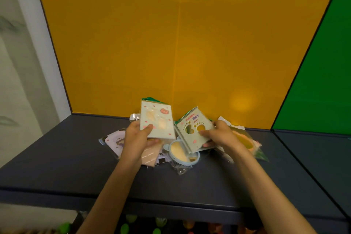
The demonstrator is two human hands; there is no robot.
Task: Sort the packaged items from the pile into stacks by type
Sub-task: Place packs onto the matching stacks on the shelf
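Over a dark grey bench (237,176) backed by a yellow wall panel (171,43), the left hand (135,138) holds a pale card pack (156,119) upright, thumb on its front. The right hand (221,135) holds a second pack (194,129), tilted, with paw-shaped cutouts and the words "HAPPY DAY". Beneath them lies a pile of bagged items, including a round blue-rimmed compact (183,153), a pink pack (114,140) and an orange one (245,140).

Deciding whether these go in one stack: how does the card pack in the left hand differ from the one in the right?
The left pack shows a red bear face and stands upright; the right pack reads HAPPY DAY, has paw-print cutouts and tilts. Both are pale, rectangular, pink-dotted.
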